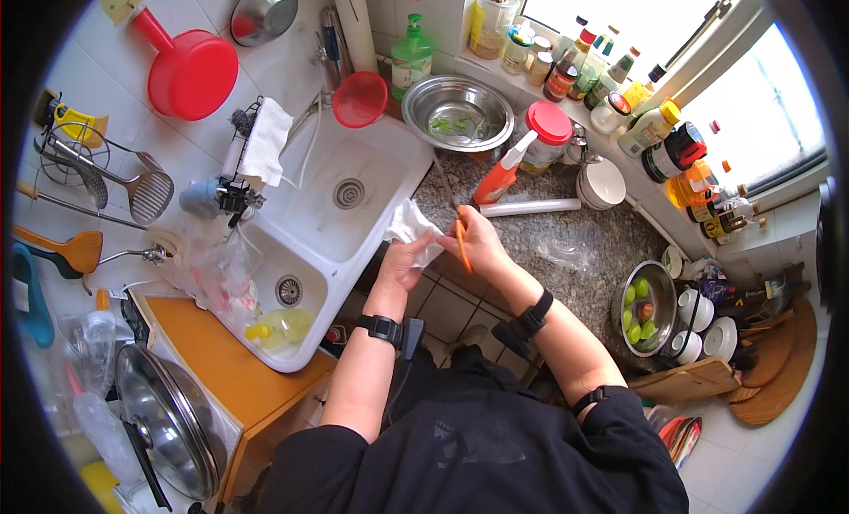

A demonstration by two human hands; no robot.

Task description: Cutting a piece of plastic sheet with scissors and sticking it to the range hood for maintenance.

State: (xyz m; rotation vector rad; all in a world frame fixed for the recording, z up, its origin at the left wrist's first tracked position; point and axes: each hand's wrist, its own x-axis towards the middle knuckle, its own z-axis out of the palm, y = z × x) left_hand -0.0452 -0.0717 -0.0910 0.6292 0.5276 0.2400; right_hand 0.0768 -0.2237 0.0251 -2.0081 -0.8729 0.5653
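My left hand point(402, 265) grips a crumpled white cloth or paper towel point(410, 223) above the gap between sink and counter. Close beside it, my right hand point(483, 242) is closed around an orange-handled bladed tool point(463, 245). Its thin dark blade point(446, 181) points away from me over the counter edge; whether it is a knife or scissors I cannot tell. The fingers of my right hand reach the cloth's edge. Beyond that hand an orange spray bottle with a white top point(502, 172) and a white roll point(530, 208) lie on the granite counter point(530, 239).
The white double sink point(318, 242) is at left, with a yellow bottle point(285, 326) in its near basin. A steel basin point(457, 113) with green leaves stands behind. A steel bowl of green fruit point(647, 308) sits right. Sauce bottles point(600, 83) line the windowsill.
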